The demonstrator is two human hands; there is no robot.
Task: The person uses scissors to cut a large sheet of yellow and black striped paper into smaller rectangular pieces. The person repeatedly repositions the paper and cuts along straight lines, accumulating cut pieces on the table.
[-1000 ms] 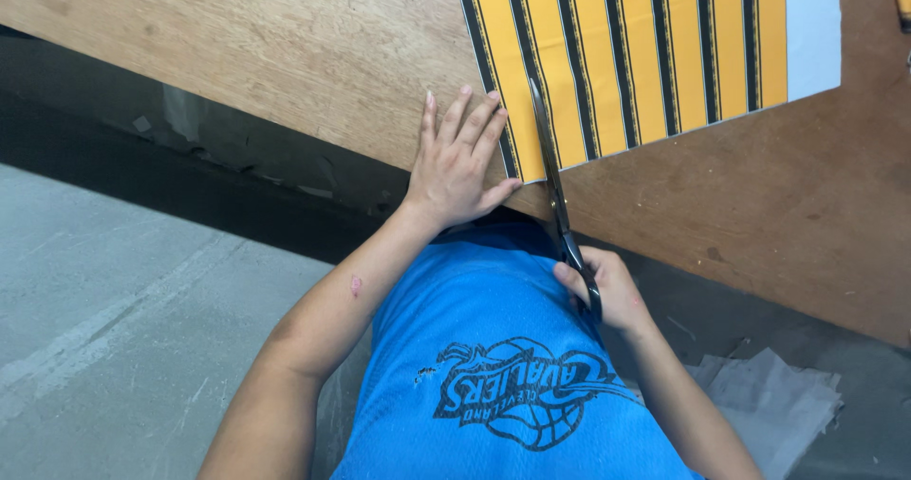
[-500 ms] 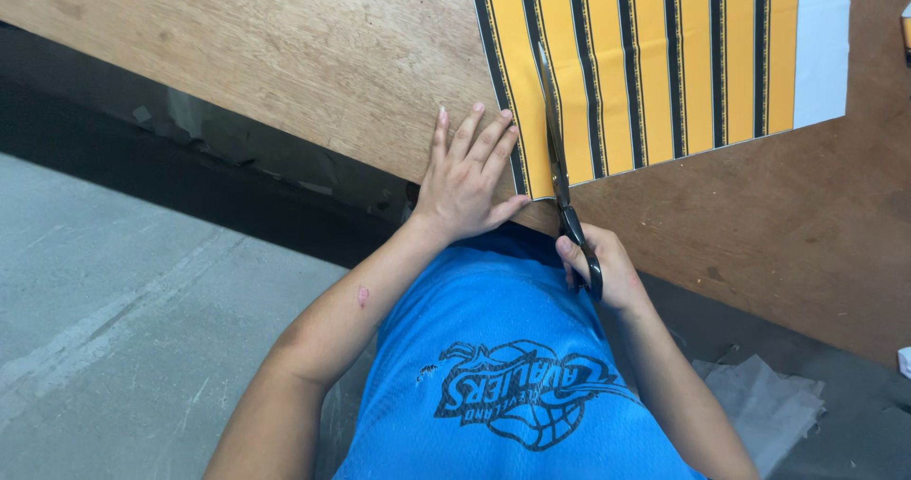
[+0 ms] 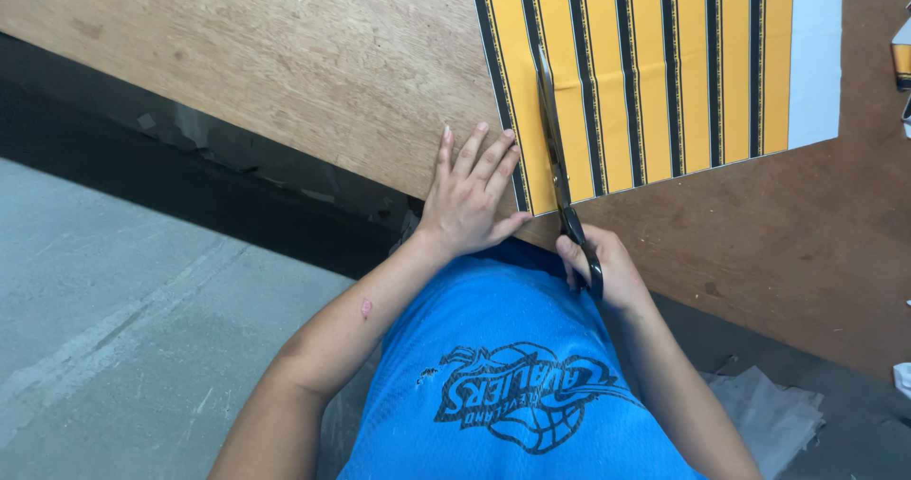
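While left hand lies flat on striped yellow-black sheet; right hand grips scissors.

A wooden worktop over a grey concrete floor.
We see a broad brown plywood table filling the top of the view, its grain plain and a few pale marks near its far edge; below its near edge runs a dark shadowed gap; beyond that lies a grey concrete floor, scuffed with pale streaks; a crumpled pale sheet rests on the floor at lower right; the light is even and soft.
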